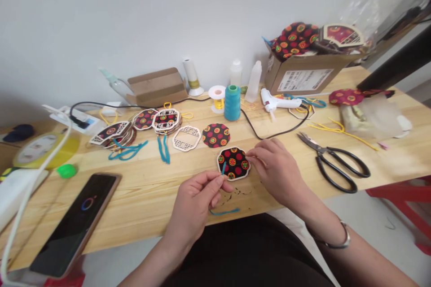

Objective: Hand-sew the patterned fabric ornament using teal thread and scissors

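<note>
A wooden-rimmed ornament faced with black floral fabric (pixel 238 161) lies on the table between my hands. My left hand (pixel 201 195) is closed, pinching a teal cord (pixel 224 168) whose end sticks up over the ornament's lower left edge. More teal cord (pixel 227 211) shows on the table beneath that hand. At the ornament's right edge, the fingers of my right hand (pixel 278 168) are pinched together; what they grip is hidden. Just behind lie a round floral fabric piece (pixel 216 135) and a bare wooden lattice frame (pixel 186 138).
Black-handled scissors (pixel 321 150) lie to the right, a white glue gun (pixel 276 101) behind. A teal thread spool (pixel 232 104) stands behind the ornament. Finished ornaments (pixel 166 120) and a phone (pixel 76 224) are on the left. A cardboard box (pixel 303 74) stands at the back right.
</note>
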{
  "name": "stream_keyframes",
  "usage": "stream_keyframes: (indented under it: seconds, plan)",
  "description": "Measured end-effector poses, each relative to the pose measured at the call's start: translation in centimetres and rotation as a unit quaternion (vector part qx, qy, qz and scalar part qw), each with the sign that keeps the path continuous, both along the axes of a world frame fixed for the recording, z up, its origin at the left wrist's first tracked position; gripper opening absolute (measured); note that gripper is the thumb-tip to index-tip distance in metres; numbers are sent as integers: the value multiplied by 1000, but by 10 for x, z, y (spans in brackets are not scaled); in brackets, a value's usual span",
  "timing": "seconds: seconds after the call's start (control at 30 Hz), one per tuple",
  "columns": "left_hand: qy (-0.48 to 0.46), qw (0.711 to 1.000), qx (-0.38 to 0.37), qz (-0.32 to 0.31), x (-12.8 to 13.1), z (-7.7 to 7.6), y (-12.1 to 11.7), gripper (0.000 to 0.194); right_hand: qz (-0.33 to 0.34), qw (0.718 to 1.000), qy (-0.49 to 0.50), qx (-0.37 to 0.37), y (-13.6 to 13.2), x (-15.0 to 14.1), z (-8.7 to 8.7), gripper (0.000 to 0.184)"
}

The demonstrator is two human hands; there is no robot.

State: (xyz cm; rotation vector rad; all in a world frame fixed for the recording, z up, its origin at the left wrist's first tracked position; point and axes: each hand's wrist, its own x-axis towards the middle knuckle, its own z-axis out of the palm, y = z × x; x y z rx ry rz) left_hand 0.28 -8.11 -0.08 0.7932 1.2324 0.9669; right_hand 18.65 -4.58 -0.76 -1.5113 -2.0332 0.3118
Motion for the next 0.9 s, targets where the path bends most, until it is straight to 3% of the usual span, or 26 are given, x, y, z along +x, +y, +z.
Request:
stream_keyframes:
  seconds: [0.33, 0.77, 0.9]
  plan:
    - [-34, 998, -24, 41, 1, 0, 1, 13, 73, 975, -208, 12, -1, -16, -7, 12]
    - [-57, 996, -27, 60, 2, 0, 1, 12, 93, 960, -262, 38, 1, -22, -5, 11]
    - [-59, 996, -16, 68, 2, -1, 1, 12, 87, 974, -208, 16, 2, -18, -8, 13]
